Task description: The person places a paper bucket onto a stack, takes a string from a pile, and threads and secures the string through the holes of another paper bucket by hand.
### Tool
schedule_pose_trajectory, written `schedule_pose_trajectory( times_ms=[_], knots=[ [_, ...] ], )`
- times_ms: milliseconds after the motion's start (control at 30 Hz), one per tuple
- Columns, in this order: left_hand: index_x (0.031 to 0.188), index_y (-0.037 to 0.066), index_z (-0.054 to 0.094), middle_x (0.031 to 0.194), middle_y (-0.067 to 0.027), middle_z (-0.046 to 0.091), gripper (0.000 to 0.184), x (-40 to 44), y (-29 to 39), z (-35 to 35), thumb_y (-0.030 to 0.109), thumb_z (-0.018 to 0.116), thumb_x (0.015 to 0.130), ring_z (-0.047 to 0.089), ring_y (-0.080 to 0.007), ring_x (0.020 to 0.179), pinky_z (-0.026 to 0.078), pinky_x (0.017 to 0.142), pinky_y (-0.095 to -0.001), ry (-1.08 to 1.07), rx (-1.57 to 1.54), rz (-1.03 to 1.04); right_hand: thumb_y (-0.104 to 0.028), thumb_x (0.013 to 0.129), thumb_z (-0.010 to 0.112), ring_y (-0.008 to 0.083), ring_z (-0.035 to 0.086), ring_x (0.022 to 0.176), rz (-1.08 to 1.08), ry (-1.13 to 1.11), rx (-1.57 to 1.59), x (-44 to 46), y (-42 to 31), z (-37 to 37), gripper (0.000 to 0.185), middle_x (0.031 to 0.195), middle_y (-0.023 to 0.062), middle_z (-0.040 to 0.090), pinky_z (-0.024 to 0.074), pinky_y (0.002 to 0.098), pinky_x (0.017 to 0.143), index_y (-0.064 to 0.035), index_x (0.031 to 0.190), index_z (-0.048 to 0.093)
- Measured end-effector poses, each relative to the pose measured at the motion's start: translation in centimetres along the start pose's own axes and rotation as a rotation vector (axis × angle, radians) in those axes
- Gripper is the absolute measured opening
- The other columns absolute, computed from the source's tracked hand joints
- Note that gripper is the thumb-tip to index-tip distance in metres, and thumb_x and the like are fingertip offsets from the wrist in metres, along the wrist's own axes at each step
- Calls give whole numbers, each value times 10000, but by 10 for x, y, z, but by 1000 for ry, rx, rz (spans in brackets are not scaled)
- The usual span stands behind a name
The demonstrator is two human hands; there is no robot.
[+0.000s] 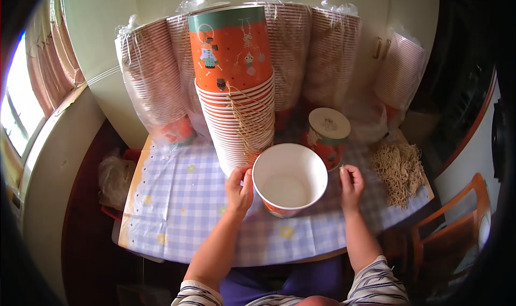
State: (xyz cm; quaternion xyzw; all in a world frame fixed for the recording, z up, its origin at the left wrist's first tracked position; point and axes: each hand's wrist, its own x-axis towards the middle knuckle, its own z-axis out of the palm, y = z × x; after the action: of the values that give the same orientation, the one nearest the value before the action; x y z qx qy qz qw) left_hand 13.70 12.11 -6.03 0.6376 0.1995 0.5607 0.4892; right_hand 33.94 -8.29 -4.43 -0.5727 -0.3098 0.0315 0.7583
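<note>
A white-lined paper bucket (pixel 290 177) with an orange outside stands open end up near the table's front. My left hand (pixel 239 189) is at its left rim, fingers closed; what they grip, if anything, is hidden. Just right of the bucket, apart from it, my right hand (pixel 351 186) has its fingertips pinched, on something too small to make out. Behind my left hand rises a tall stack of nested orange buckets (pixel 231 53), with thin cords hanging down its right side. An upside-down orange bucket (pixel 329 124) sits behind the open one. A pile of beige cords (pixel 399 171) lies at the right.
Several plastic-wrapped bucket stacks (pixel 148 69) line the table's back, before pale cabinet doors (pixel 371 10). A checkered cloth (pixel 177 209) covers the table. A wooden chair (pixel 451 220) stands at the right, and a plastic bag (pixel 115 180) is at the left beside the table.
</note>
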Motion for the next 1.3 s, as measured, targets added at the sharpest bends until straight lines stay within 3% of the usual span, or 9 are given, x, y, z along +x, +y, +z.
schedule_pose_trajectory(
  times_ms=[67,200,267,333,433,867,1000,1233,1300],
  knots=[
    [975,-30,636,819,-59,624,149,0,9,2,85,557,922,555,-101,721,461,677,-251,-24,40,10,-76,922,586,30,485,692,-49,-9,39,6,-27,7,79,811,-16,581,406,184,637,-1,943,600],
    [978,-25,636,799,-66,610,140,-1,18,4,66,552,911,560,-115,720,460,679,-254,-52,88,37,-32,890,605,51,521,695,-295,-322,-127,25,-101,34,58,802,-2,595,419,191,628,14,922,621],
    [977,-23,635,792,-63,603,138,-2,20,4,65,550,912,558,-115,716,458,677,-253,-55,93,82,-8,843,626,58,532,677,-270,-488,-207,32,-137,55,30,747,18,587,423,207,605,-1,865,645],
    [976,-23,633,790,-61,598,136,-2,24,7,63,549,911,553,-116,709,456,673,-254,-70,92,113,-24,824,644,88,555,654,-298,-677,-330,41,-151,71,24,712,35,592,434,238,587,-11,842,652],
    [973,-24,630,789,-59,591,131,-2,28,6,59,551,907,542,-119,697,453,668,-258,-78,85,115,-52,806,669,131,575,634,-399,-733,-344,42,-141,92,37,704,53,605,441,274,576,-25,830,659],
    [957,-9,647,813,-47,605,115,4,15,-3,50,567,898,527,-103,717,444,680,-250,-33,39,57,-61,817,662,154,592,689,-213,-803,-302,65,-112,80,57,753,60,635,464,293,622,-17,853,658],
    [938,-44,624,881,-59,594,129,5,22,-8,43,529,930,547,-111,819,429,753,-235,-74,109,113,-59,823,652,167,593,678,-292,-837,-338,66,-111,83,65,771,62,640,468,293,616,-11,867,655],
    [904,-27,648,810,-61,590,89,14,64,-1,37,604,860,530,-123,711,436,664,-251,-25,86,258,-57,821,645,277,612,668,-507,-745,-428,52,-123,93,63,783,117,608,484,354,601,-15,867,631],
    [918,-26,653,815,-59,592,102,19,94,4,42,610,855,536,-125,715,440,673,-250,-176,170,245,-37,805,653,266,611,681,-522,-718,-442,48,-124,93,56,780,100,605,480,351,611,-22,854,632]
  ],
)
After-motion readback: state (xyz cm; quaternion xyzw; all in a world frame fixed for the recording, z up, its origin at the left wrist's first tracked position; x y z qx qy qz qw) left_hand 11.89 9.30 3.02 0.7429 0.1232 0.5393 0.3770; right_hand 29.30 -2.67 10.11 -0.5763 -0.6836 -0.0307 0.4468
